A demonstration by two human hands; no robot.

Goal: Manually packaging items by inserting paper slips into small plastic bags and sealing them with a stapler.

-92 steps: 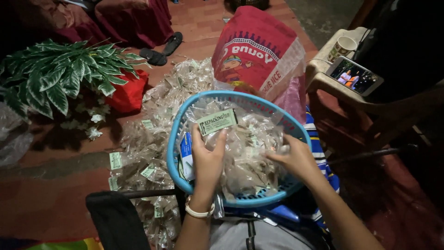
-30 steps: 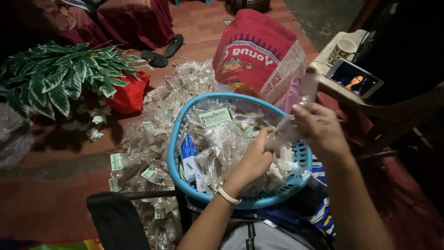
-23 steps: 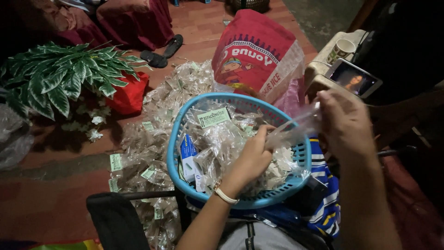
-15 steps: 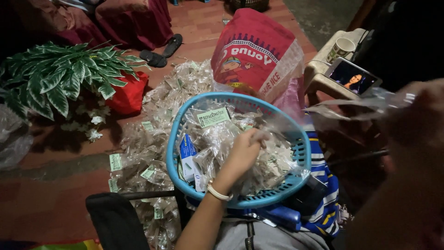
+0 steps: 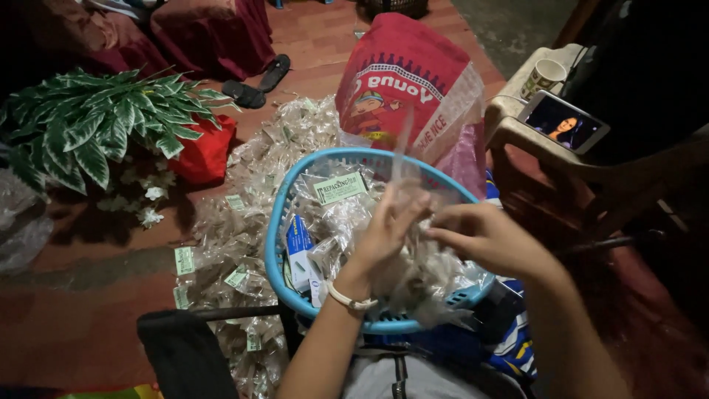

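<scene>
Over the blue basket (image 5: 284, 222), both hands (image 5: 391, 229) (image 5: 491, 236) pinch one clear packet (image 5: 402, 159); best gripped firmly by its edges.

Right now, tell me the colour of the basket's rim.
Light blue; the basket rim shows best in the head view.

My hands (image 5: 443, 233) fill the blue basket (image 5: 277, 244); packet pile (image 5: 236, 229) blocks my left, red sack (image 5: 399, 81) ahead, chair arm (image 5: 576, 159) right. Open floor (image 5: 96, 295) lies far left.
</scene>
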